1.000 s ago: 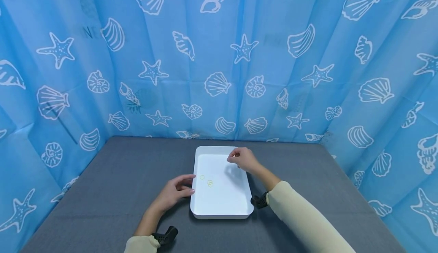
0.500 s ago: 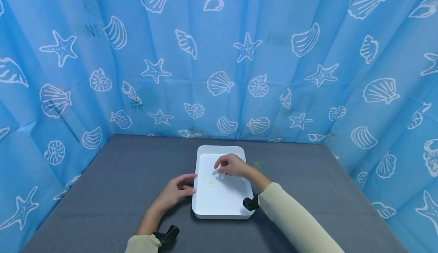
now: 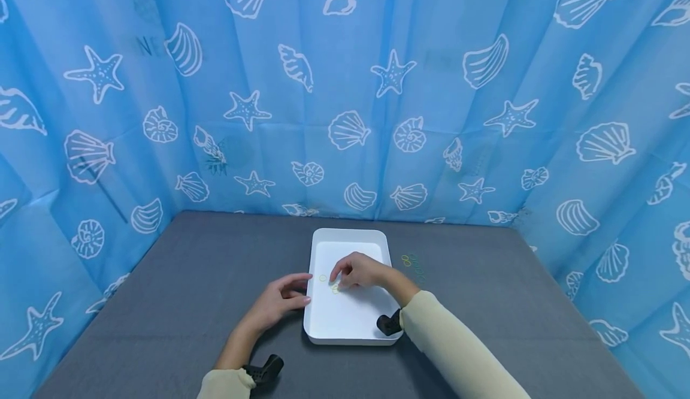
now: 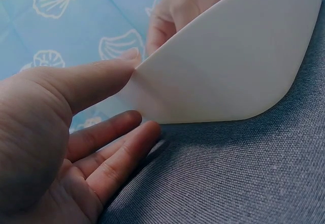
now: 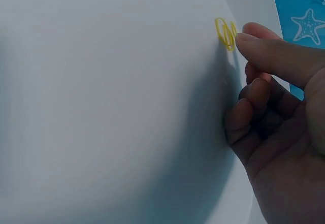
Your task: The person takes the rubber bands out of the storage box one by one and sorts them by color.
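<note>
A shallow white tray lies on the grey cloth. My left hand rests at its left side, the thumb at the rim and fairly straight fingers against the outer wall. Over the tray floor, my right hand reaches down with thumb and index finger slightly parted. Just under those fingertips are overlapping thin yellow rubber bands; whether the fingers touch them I cannot tell. A single yellow rubber band lies left of the right hand, near the tray's left wall.
On the grey cloth, right of the tray, lie yellow rubber bands and several green rubber bands, partly close to the right forearm. A blue curtain with white shell prints surrounds the back and sides.
My right hand has moved from the tray's far right edge leftward and nearer, down to the overlapping bands. Bands right of the tray have come into view. The left hand stays in place.
</note>
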Action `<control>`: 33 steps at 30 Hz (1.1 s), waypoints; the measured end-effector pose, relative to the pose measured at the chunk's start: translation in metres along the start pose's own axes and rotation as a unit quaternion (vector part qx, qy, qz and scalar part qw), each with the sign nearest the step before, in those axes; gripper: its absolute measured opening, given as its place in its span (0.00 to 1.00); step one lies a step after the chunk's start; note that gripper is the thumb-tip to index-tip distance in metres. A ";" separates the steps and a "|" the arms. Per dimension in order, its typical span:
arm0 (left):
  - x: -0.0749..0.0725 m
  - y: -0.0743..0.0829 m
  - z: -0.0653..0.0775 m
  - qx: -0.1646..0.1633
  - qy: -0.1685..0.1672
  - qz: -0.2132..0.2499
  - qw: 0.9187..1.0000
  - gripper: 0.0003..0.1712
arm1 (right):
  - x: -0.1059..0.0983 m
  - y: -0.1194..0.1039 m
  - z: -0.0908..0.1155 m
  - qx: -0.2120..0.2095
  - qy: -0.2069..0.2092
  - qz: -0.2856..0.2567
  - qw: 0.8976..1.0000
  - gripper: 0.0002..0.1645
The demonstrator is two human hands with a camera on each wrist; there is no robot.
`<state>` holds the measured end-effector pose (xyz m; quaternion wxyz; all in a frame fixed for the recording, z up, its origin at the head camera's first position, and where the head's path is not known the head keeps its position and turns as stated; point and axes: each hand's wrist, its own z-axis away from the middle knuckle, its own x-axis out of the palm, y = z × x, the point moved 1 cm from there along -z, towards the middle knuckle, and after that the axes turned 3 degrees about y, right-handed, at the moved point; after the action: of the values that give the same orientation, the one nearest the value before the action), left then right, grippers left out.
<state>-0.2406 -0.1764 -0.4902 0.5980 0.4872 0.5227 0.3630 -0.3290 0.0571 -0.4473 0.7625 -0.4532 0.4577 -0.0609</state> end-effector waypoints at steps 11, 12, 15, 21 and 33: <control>0.000 -0.001 -0.001 0.000 0.000 -0.002 1.000 0.29 | 0.003 -0.003 0.000 0.012 -0.022 0.016 1.000 0.12; 0.000 -0.001 -0.001 0.002 -0.001 -0.001 1.000 0.29 | 0.003 -0.003 0.000 0.012 -0.021 0.019 1.000 0.12; -0.001 -0.002 -0.001 0.006 -0.003 0.003 1.000 0.29 | 0.004 -0.002 0.000 0.012 -0.021 0.022 0.999 0.12; -0.001 -0.002 -0.001 0.007 -0.002 0.003 1.000 0.29 | 0.005 -0.001 0.000 0.008 -0.014 0.019 1.000 0.09; 0.000 -0.001 -0.001 0.002 0.000 0.008 1.000 0.30 | 0.007 0.000 0.002 0.029 0.002 0.018 0.999 0.08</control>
<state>-0.2413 -0.1762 -0.4914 0.5941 0.4922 0.5198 0.3669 -0.3233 0.0549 -0.4517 0.7754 -0.4220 0.4658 -0.0613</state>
